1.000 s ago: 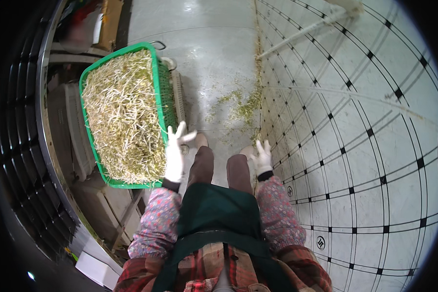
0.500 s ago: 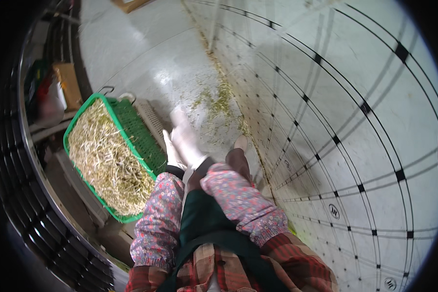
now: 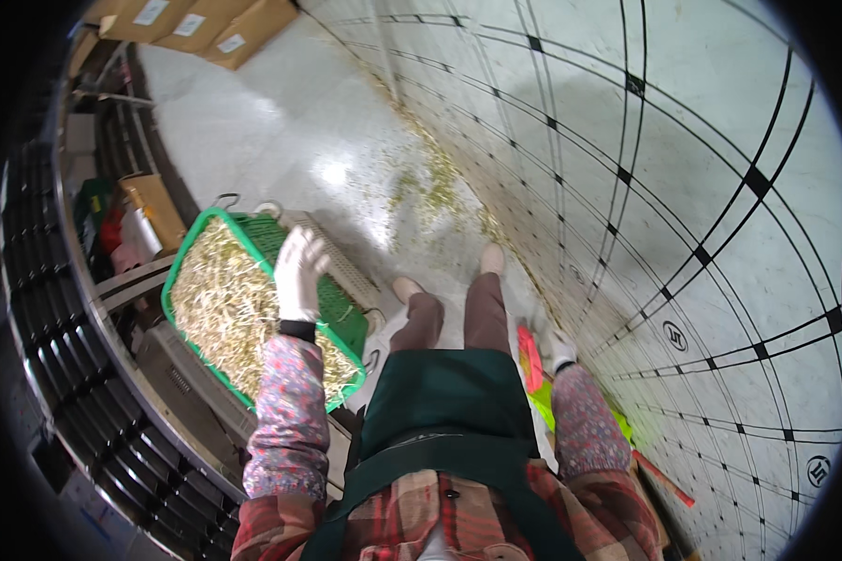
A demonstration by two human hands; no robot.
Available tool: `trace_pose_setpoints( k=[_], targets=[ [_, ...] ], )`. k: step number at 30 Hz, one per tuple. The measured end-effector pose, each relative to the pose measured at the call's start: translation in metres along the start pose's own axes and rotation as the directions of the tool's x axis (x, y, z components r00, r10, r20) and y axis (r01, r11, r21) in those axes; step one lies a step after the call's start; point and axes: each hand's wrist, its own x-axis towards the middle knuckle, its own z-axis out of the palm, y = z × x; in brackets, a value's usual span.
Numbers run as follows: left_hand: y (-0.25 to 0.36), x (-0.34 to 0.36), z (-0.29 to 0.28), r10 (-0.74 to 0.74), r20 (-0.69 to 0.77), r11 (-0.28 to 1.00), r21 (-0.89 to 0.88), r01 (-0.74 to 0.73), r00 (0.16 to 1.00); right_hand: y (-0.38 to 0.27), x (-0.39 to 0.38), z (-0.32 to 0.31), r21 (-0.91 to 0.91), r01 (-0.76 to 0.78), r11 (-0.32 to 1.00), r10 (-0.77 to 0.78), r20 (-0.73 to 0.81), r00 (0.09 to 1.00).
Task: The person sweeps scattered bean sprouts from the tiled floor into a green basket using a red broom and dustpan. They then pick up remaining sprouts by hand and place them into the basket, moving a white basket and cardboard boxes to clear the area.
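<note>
My left hand (image 3: 299,276), in a white glove, is raised at the right rim of a green plastic basket (image 3: 332,316). Its fingers are apart and slightly bent, with nothing seen in them. Pale bean sprouts (image 3: 220,299) mixed with greenish bits fill the basket. On the other side, my gloved right hand (image 3: 561,348) hangs low by the wall, beside a red-pink object (image 3: 529,360) and a bright yellow-green one (image 3: 543,407). Whether it touches either is unclear, as its fingers are blurred against the white wall.
A pale perforated crate (image 3: 332,252) stands under and beside the basket. Black ribbed racking (image 3: 56,355) curves along the left. Cardboard boxes (image 3: 206,28) sit at the far left. Green scraps (image 3: 435,192) litter the floor along the white wall (image 3: 683,309) on the right.
My hands were together beside the basket and have separated. The left moved left to the basket's rim; the right swung down and right to the wall. My view has shifted, bringing more boxes in.
</note>
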Motion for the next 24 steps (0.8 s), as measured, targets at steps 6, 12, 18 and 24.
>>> trace_pose_setpoints(
  k=[6,12,18,24],
  targets=[
    [-0.036,-0.087,-0.138,0.016,-0.376,1.000,-0.009,-0.021,0.927,-0.034,-0.025,0.011,-0.047,0.159,0.986,-0.161,-0.046,0.986],
    [-0.033,-0.160,-0.205,-0.032,-0.564,0.972,-0.209,-0.105,0.825,-0.274,-0.057,0.106,-0.286,0.530,0.798,-0.507,0.156,0.848],
    [-0.094,-0.251,-0.238,-0.088,-0.751,0.947,-0.266,-0.178,0.655,-0.396,-0.141,0.214,-0.215,0.929,0.301,-0.843,0.396,0.365],
    [-0.249,-0.368,-0.266,-0.283,-0.928,0.952,-0.302,-0.043,0.244,-0.372,-0.194,0.250,-0.049,0.851,0.522,-0.538,0.756,0.373]
  ],
)
